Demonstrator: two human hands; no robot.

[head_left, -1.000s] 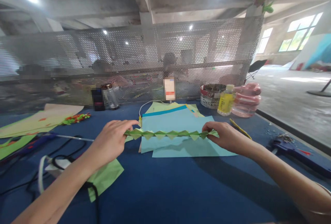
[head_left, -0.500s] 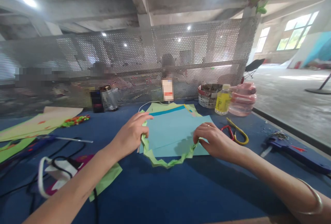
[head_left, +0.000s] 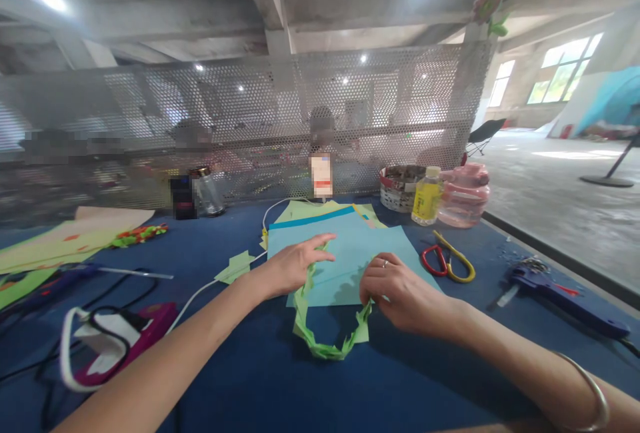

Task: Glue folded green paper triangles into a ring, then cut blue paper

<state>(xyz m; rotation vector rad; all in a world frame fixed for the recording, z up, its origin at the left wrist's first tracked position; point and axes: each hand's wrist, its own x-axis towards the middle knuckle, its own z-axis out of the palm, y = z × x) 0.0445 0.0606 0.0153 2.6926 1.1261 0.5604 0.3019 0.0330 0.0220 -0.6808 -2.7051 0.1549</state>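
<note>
The left hand (head_left: 295, 263) has one end of the green paper strip (head_left: 327, 353) in a loose hold, thumb and forefinger standing apart at the tips; how firmly the paper is pressed between them cannot be told. The right hand (head_left: 393, 290) is curled closed on the other end, its fingertips mostly hidden. The strip sags in a U between them, its ends in front of the light blue paper (head_left: 345, 246) and its bottom nearer the person than that paper's near edge.

The looser left hold looks like the weak point: a small pull from the right could slip that end free. The folded points seem easily crushed by a tight pinch, and the folds might open if the strip is drawn taut or twisted.

Right of the blue paper lie the scissors (head_left: 449, 265), only their handles plain to see; a low sweep of the right forearm could shove them. Farther right is the glue gun (head_left: 565, 300), a burn risk if hot, which does not show. Left of the blue paper, a white cable (head_left: 193, 300) passes by the left forearm and could snag.
</note>
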